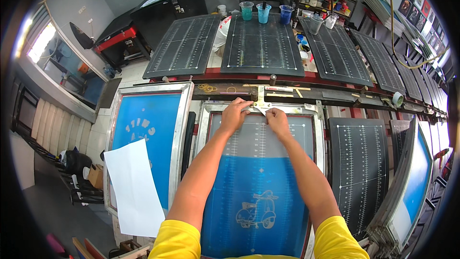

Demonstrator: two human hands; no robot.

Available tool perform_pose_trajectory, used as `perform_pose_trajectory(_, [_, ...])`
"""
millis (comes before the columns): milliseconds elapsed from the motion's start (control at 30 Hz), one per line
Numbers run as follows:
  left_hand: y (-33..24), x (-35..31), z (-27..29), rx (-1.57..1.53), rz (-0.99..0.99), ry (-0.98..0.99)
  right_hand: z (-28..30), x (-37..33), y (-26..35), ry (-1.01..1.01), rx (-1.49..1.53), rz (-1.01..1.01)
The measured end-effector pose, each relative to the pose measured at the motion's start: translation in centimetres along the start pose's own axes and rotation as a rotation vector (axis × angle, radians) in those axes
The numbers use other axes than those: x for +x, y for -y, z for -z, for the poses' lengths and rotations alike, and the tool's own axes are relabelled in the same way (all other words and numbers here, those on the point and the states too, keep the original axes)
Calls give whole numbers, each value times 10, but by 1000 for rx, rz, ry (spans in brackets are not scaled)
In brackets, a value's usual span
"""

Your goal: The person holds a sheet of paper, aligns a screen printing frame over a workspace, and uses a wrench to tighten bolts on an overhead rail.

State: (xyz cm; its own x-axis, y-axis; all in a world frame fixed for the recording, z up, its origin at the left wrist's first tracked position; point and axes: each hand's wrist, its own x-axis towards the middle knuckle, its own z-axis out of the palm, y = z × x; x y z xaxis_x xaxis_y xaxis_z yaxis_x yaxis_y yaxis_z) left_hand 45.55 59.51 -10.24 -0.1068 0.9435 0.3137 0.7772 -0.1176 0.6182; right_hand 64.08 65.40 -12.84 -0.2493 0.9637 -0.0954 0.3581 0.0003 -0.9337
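Both my arms reach over a silk-screen frame (320,148) whose blue mesh (225,177) carries a pale scooter picture. At its far edge, a pale metal bracket (261,95) stands at the middle of the frame. My left hand (234,116) is closed, its fingertips touching the bracket's left side. Just to the right, my right hand (278,122) is closed in a pinch on a small white strip (261,110) that runs toward the bracket. The strip's material is too small to tell. What lies under my left fingertips is hidden.
Left of me, another blue silk-screen frame (187,110) bears a white paper sheet (134,187). Black printing boards (263,43) line the far side, with ink cups (263,13) on them. Another black board (359,163) and stacked screens (407,182) stand at right. Rubber bands (207,88) lie beyond.
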Motion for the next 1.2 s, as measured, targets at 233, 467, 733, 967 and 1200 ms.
perform_pose_trajectory(233, [0,1,-2,-1,-10,-5,13,30,11,126,-103,36])
perform_pose_trajectory(467, [1,-1,-2,4,18,0,17,22,34,278,-43,-61])
perform_pose_trajectory(733, [1,4,-4,-63,-32,8,-41,-10,26,256,299,-270])
perform_pose_trajectory(967, [2,0,1,-14,-15,-10,-16,-26,25,72,229,-119])
perform_pose_trajectory(1200, [-1,3,-3,11,-12,-2,1,9,0,-6,-16,81])
